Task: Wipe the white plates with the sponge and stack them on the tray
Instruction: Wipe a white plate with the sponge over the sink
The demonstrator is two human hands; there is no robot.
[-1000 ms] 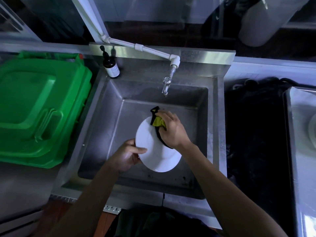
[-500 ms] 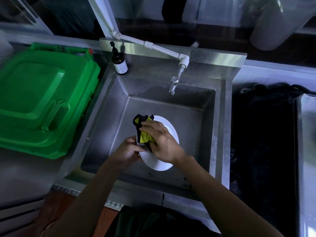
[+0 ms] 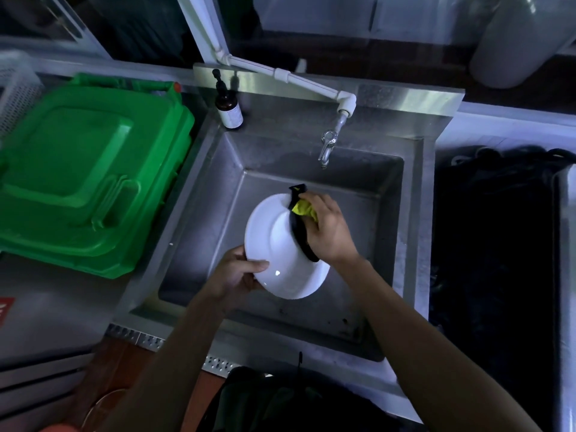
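A white plate (image 3: pixel 274 244) is held tilted over the steel sink (image 3: pixel 386 232). My left hand (image 3: pixel 237 272) grips its lower left rim, thumb on the face. My right hand (image 3: pixel 327 232) holds a yellow and black sponge (image 3: pixel 304 208) against the plate's upper right edge. The tray is a steel edge at the far right (image 3: pixel 565 275); what lies in it is out of view.
A green plastic bin (image 3: pixel 87 173) lies left of the sink. A brown pump bottle (image 3: pixel 229 109) stands at the sink's back left corner. The tap (image 3: pixel 327 148) hangs over the basin from a white pipe. A dark area (image 3: pixel 492 244) lies right of the sink.
My right hand has swept the sponge from the plate's upper left across to its upper right edge. The left hand keeps its grip on the lower rim.
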